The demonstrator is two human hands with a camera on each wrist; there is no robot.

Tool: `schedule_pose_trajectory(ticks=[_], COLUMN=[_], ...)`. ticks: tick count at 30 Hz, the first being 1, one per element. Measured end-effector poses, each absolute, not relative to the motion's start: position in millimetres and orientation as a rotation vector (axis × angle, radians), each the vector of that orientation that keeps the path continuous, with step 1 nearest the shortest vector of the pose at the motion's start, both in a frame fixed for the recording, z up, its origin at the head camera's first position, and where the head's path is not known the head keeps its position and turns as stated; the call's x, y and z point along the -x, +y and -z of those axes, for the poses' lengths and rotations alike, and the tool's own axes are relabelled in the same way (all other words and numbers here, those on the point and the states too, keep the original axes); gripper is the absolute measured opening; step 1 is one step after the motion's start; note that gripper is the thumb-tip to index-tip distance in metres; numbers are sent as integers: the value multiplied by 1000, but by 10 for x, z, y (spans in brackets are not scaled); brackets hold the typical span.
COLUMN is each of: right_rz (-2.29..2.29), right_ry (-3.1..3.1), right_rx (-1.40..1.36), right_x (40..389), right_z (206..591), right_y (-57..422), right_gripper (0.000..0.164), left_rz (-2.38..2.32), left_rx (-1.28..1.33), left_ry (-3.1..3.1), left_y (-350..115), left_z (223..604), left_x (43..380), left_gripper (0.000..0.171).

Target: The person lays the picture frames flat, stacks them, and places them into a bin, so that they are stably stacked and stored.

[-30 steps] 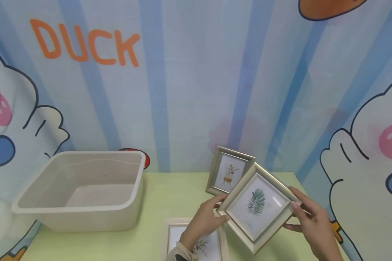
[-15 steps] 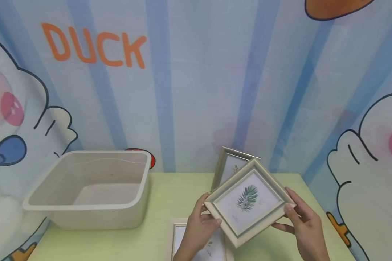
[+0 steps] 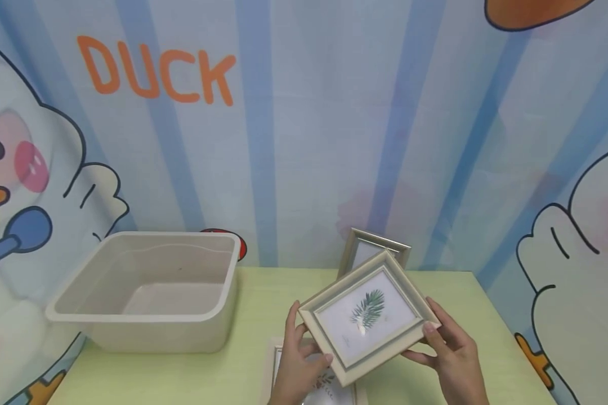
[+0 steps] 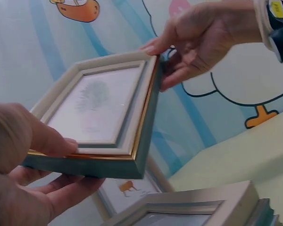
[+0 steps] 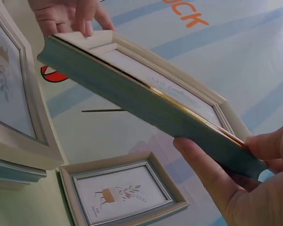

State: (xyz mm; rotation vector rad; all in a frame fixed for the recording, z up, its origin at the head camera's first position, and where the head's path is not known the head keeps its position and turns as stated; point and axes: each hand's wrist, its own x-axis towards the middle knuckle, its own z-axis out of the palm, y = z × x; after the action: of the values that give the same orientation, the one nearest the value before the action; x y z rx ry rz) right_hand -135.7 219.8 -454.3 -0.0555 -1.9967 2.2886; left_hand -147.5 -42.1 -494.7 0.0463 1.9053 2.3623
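Observation:
A cream picture frame (image 3: pixel 367 315) with a green leaf print is held tilted above the table by both hands. My left hand (image 3: pixel 299 365) grips its left corner, thumb on the front and fingers behind. At the opposite corner my right hand (image 3: pixel 453 351) pinches it the same way. The right wrist view shows the held frame's teal side edge (image 5: pixel 132 103) with a thin gold line. Below my left hand lies another picture frame (image 3: pixel 361 394), partly hidden, and in the left wrist view it tops a stack (image 4: pixel 236 202). Behind stands a frame with a plant-pot print (image 5: pixel 125 195).
A beige plastic tub (image 3: pixel 147 318) stands on the left of the pale green table (image 3: pixel 260 298). The table's right edge runs beside my right hand. A blue striped backdrop (image 3: pixel 309 129) with cartoon ducks and orange lettering hangs behind.
Both hands have carried the leaf-print frame left and turned it toward level. It now covers more of the frame behind. The head view has shifted slightly.

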Motion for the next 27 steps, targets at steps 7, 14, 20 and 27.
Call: schedule_pose_trajectory(ticks=[7, 14, 20, 27], right_rz=[-2316, -1956, -1608, -1419], right_ry=[-2046, -2260, -2373, -2465], right_rx=[13, 88, 30, 44], right_x=[1418, 1473, 1455, 1458], right_z=[4583, 4606, 4649, 4683], right_y=[2060, 1921, 1848, 1768], right_gripper=[59, 56, 45, 37], left_rz=[-2289, -2233, -2109, -2081], left_rx=[-78, -130, -190, -260], left_ry=[2103, 2180, 2303, 2356], left_y=[-663, -899, -1034, -1080], left_z=[4868, 4804, 4767, 4742], left_x=[1454, 1461, 1434, 1396], left_gripper=[112, 109, 106, 103])
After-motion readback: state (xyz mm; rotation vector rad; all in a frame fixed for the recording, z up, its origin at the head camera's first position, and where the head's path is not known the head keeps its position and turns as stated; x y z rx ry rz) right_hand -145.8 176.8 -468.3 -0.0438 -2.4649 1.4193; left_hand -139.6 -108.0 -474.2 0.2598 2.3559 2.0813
